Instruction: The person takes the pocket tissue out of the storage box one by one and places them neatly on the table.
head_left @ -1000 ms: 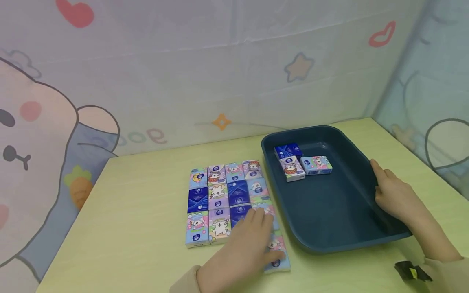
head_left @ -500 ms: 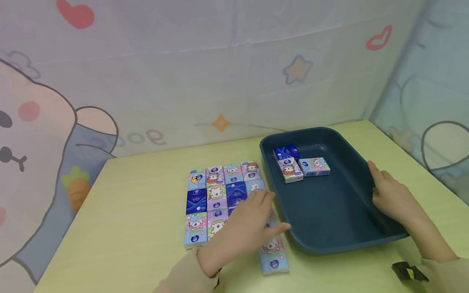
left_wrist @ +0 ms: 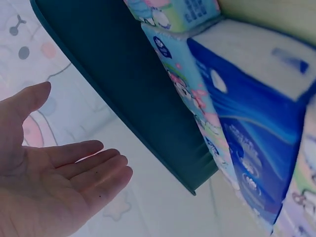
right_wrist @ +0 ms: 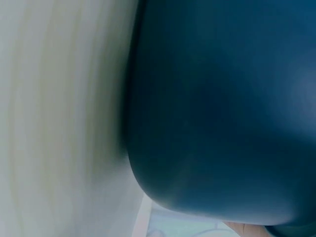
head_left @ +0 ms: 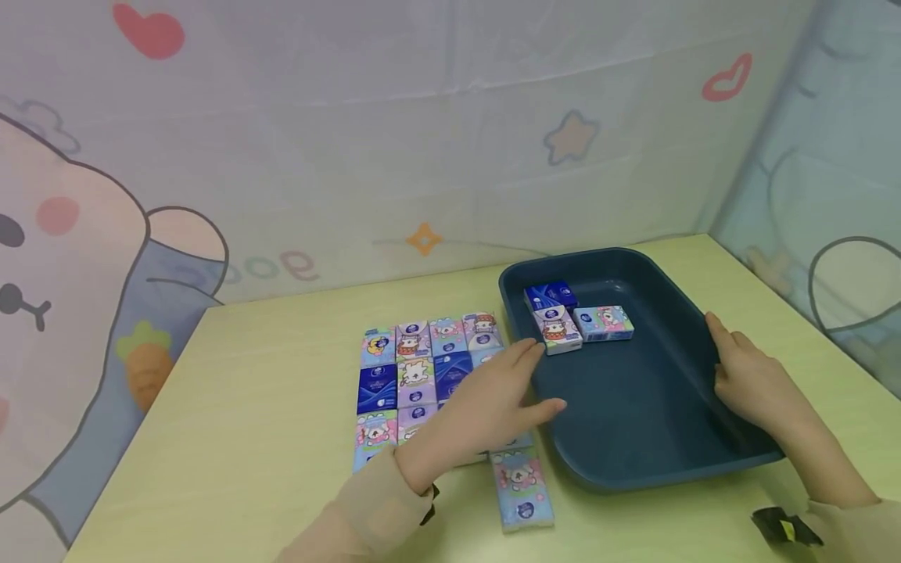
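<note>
My left hand (head_left: 486,403) hovers above the right side of a block of small tissue packs (head_left: 415,381), beside the tray's left rim. Its fingers are extended; in the left wrist view the palm (left_wrist: 54,190) shows nothing held. My right hand (head_left: 753,383) grips the right rim of a dark teal tray (head_left: 647,414). At the tray's far left lie a blue tissue pack (head_left: 551,295), a purple one (head_left: 558,328) and a light blue one (head_left: 605,323). One tissue pack (head_left: 522,491) sticks out at the block's near right. Some packs are hidden under my left hand and arm.
The light wooden table (head_left: 239,414) extends left of the packs. A printed cloth backdrop (head_left: 338,156) hangs behind and to the right. In the right wrist view the tray's outer wall (right_wrist: 212,108) fills most of the frame.
My left hand has lifted off the packs and shifted up and right towards the tray's rim, its fingers spreading. The right hand stays on the tray. The packs look unmoved.
</note>
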The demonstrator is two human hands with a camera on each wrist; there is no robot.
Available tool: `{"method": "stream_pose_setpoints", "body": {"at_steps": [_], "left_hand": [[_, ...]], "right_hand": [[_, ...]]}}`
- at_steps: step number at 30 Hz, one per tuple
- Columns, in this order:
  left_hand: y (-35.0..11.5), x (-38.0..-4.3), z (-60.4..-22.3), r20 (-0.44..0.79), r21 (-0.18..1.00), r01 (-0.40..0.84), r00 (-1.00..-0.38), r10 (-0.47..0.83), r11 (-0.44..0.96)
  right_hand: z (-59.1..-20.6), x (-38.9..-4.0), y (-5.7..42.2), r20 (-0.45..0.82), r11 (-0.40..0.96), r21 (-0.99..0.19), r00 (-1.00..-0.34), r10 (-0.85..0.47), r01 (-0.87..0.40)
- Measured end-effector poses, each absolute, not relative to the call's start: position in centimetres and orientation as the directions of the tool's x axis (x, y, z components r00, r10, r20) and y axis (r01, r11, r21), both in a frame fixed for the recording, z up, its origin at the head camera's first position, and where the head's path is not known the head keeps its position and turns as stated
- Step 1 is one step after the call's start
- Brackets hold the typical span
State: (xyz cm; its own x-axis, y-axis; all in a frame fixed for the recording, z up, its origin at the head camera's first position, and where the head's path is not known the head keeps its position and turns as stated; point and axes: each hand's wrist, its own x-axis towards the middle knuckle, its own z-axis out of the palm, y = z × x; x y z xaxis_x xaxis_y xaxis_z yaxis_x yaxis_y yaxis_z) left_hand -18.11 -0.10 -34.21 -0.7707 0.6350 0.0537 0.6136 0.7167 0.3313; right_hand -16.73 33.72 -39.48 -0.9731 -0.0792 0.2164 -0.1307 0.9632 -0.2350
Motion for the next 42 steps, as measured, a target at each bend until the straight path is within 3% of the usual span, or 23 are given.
{"method": "stream_pose_setpoints", "body": {"at_steps": [12,22,28,42], "left_hand": [[1.9,-22.1,-34.0,-0.022,0.556,0.483,-0.805,0.592,0.677],[3.8,-25.5,-34.7,-0.031,0.560,0.434,-0.840,0.542,0.706],[4.7,-26.7,-35.8,-0.032,0.503,0.473,-0.826,0.562,0.723],[7.0,-28.6,-37.2,-0.048,0.218,0.573,-0.802,0.595,0.790]], "right_hand": [[-39.5,-16.6,33.8,0.212,0.965,-0.231,-0.974,-0.077,-0.126],[-39.6,-16.7,33.9,0.218,0.965,-0.229,-0.973,-0.076,-0.127],[-39.6,-16.7,33.8,0.221,0.964,-0.231,-0.972,-0.078,-0.130],[-39.5,-16.8,33.7,0.243,0.964,-0.226,-0.967,-0.083,-0.140]]}}
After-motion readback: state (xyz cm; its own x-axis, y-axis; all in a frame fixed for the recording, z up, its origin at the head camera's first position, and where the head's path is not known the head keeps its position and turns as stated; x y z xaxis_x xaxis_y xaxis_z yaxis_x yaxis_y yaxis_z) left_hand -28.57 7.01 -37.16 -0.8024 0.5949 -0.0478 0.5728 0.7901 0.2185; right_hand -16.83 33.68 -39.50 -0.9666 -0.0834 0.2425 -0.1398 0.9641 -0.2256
